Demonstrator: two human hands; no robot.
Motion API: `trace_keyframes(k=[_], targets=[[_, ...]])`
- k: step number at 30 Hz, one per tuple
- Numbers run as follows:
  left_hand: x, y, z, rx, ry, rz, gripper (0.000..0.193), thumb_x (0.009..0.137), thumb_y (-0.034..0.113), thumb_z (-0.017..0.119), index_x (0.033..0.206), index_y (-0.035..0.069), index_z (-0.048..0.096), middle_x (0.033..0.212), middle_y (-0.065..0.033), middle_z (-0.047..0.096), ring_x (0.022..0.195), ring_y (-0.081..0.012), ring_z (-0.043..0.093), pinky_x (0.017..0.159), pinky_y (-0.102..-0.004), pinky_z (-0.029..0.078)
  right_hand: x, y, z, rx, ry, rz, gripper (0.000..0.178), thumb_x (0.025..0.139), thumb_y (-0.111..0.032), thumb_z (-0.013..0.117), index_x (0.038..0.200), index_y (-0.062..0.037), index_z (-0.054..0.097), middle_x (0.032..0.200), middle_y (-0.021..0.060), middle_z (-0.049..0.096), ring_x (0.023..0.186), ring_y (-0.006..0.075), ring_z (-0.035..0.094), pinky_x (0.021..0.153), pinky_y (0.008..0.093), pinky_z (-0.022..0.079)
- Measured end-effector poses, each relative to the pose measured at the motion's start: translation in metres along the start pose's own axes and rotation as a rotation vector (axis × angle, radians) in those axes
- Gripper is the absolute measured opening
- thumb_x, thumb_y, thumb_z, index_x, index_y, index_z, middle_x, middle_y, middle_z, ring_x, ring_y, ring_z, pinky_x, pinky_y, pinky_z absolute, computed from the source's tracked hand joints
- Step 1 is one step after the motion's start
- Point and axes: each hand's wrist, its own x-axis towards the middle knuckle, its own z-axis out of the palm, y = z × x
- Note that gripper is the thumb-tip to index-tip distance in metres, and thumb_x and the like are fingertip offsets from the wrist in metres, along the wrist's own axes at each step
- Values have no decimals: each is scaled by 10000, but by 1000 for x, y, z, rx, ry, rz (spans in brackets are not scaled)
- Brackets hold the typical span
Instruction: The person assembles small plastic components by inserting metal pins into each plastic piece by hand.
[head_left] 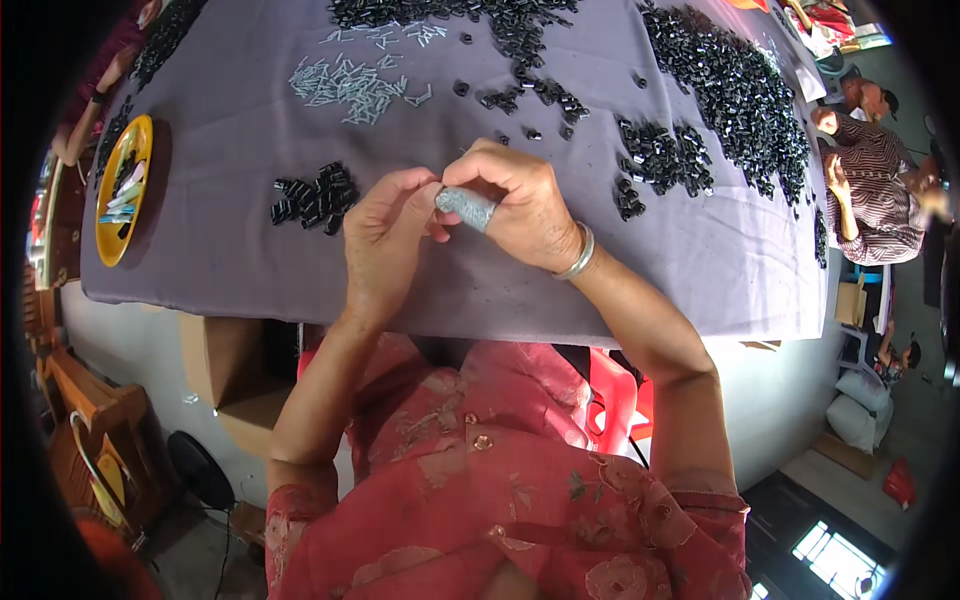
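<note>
My left hand (383, 235) and my right hand (525, 205) meet above the near part of the cloth-covered table, fingertips almost touching. Both are closed in a pinch; whatever lies between the fingers is too small or hidden to make out. A grey, crinkled wrapping (467, 208) covers what looks like my right thumb. On my right wrist sits a silver bangle (579, 252). Just left of my left hand is a small heap of shiny black pieces (316, 198). Farther off lies a scatter of thin, pale grey pins (348, 88).
A large pile of small black pieces (740, 100) spreads over the right side, with more (658, 160) nearer me. A yellow oval tray (146, 140) holding slim coloured items stands at the left. Other people (868, 190) sit at the right and far left. The purple-grey tablecloth (240, 250) ends before my lap.
</note>
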Motion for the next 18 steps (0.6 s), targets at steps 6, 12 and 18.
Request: trace_keyframes(k=[6, 12, 18], targets=[[7, 7, -21, -57, -190, -159, 156, 934, 82, 594, 1066, 7, 627, 938, -77, 669, 798, -160, 674, 677, -269, 522, 1, 1, -9, 119, -105, 38, 106, 829, 21, 698, 921, -11, 656, 868, 40, 627, 773, 109, 653, 662, 234, 525], [7, 5, -17, -45, -203, -156, 159, 946, 75, 568, 1077, -4, 613, 962, -83, 665, 805, -158, 672, 685, -277, 527, -1, 5, -9, 98, -103, 75, 88, 839, -4, 699, 913, -21, 654, 836, 23, 614, 761, 93, 633, 647, 233, 512], [5, -1, -17, -5, -207, -63, 152, 945, 40, 556, 1081, -12, 598, 960, -84, 662, 807, -153, 666, 688, -264, 526, 0, 7, -14, 17, -125, 43, 102, 837, -6, 701, 922, -20, 646, 834, 20, 607, 750, 85, 619, 654, 227, 506]])
